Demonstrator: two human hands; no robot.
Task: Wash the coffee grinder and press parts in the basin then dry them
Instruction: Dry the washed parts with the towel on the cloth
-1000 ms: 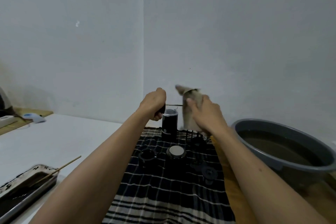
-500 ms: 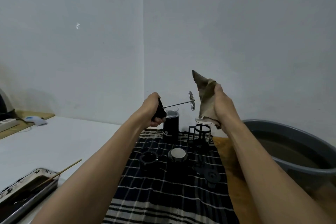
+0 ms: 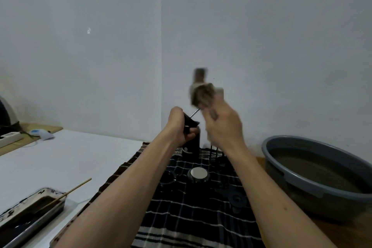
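Note:
My left hand [image 3: 179,127] grips the black handle of a small whisk-like frother [image 3: 190,121], whose thin metal rod points up to the right. My right hand [image 3: 222,127] holds a beige cloth [image 3: 202,94] bunched over the rod's far end, which is hidden; the cloth and hand are blurred. Below them a dark plaid towel [image 3: 187,217] carries a tall black grinder body [image 3: 191,149], a black cup [image 3: 167,177], a round part with a light top [image 3: 198,174], a black lid [image 3: 237,199] and a wire press frame [image 3: 215,153].
A grey basin [image 3: 314,185] of murky water stands at the right on a wooden surface. At the lower left a metal tray [image 3: 30,213] holds a wooden stick [image 3: 70,191]. A white table [image 3: 70,157] stretches left, with a power strip [image 3: 10,137] at its far end.
My right hand has brought the cloth back over the frother's whisk end, which was bare half a second ago. The left hand tilted the rod upward.

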